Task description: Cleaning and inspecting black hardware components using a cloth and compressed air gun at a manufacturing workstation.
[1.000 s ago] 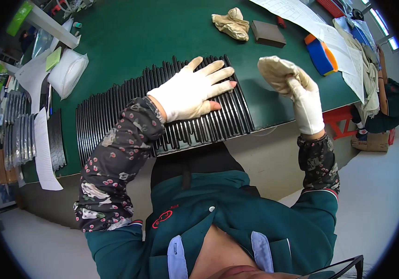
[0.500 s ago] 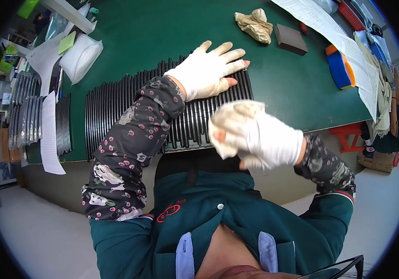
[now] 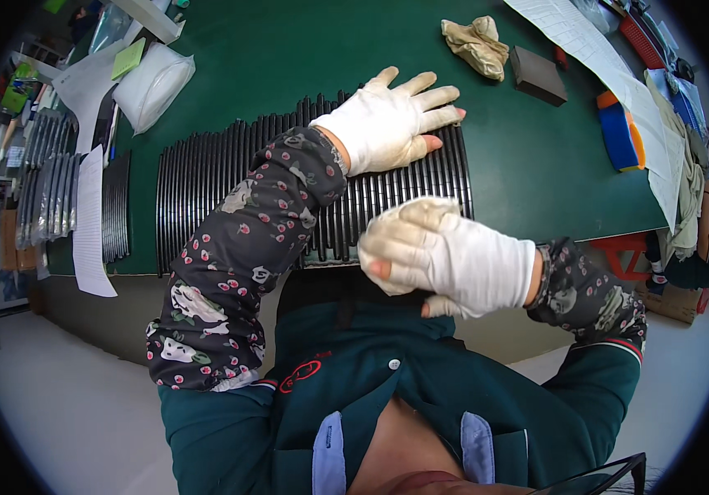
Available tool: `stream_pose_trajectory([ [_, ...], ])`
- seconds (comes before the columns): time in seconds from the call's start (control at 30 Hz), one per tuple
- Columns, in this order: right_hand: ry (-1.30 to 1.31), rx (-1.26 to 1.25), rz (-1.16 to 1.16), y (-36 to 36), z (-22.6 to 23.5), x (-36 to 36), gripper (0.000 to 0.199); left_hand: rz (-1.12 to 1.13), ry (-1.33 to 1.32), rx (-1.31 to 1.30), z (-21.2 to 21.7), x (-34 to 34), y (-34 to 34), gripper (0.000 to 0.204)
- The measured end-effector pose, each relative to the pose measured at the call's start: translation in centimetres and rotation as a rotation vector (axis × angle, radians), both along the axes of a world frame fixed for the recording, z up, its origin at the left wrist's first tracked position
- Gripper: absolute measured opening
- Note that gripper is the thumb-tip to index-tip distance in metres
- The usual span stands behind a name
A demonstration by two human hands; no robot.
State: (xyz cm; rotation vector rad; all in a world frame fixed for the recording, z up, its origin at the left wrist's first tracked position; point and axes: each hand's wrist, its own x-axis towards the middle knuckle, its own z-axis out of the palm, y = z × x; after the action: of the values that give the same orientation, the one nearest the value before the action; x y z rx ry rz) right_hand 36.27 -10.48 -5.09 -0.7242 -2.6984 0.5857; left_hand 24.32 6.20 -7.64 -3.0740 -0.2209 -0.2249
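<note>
Nearest my camera: the person's green shirt (image 3: 429,388), with dark flowered sleeves on both forearms. Right hand (image 3: 449,260), gloved with bare fingertips, sits at the near table edge. I read its grip as closed, fingers curled on a bunched pale cloth (image 3: 430,210). Whether the cloth touches anything beneath, I cannot tell.

Black rods (image 3: 206,186) next: a long row lying side by side on the green table (image 3: 536,177), their near ends toward the person, far ends uneven. Left hand (image 3: 396,124), also gloved, lies palm down across the right part of the row, fingers spread wide; I see nothing clasped in it.

Left of the row I note a narrower group of dark rods (image 3: 115,206), a paper sheet (image 3: 90,227) beside it, then bagged rods (image 3: 53,198).

Farther out, at right: a blue and orange object (image 3: 621,136), a grey-brown block (image 3: 538,76), and beside that a crumpled beige cloth (image 3: 477,49).
</note>
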Motion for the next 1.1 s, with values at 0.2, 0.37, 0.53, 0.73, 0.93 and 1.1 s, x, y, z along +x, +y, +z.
stream_pose_trajectory([
  [0.2,0.039,0.072,-0.179,2.6,-1.6,0.1,0.090,-0.011,-0.035,-0.016,-0.3,0.1,0.3,0.050],
  [0.37,0.090,0.112,0.016,2.1,-0.7,-1.3,0.068,0.016,-0.023,0.042,-0.2,0.2,0.0,0.051],
  [0.53,0.075,0.025,-0.088,1.9,-0.6,-2.0,0.078,0.015,-0.029,0.007,0.0,-0.2,-0.2,0.050],
  [0.73,0.151,0.199,-0.150,3.5,-1.5,-2.0,0.053,0.009,-0.034,0.028,-0.4,0.2,-0.1,0.050],
  [0.93,0.195,0.098,0.099,0.9,-0.7,-2.2,0.030,0.004,-0.068,0.012,-0.3,0.0,-0.1,0.050],
  [1.1,0.576,-0.257,-0.461,-0.6,2.5,2.8,0.029,0.011,-0.027,-0.009,0.1,0.0,-0.1,0.051],
])
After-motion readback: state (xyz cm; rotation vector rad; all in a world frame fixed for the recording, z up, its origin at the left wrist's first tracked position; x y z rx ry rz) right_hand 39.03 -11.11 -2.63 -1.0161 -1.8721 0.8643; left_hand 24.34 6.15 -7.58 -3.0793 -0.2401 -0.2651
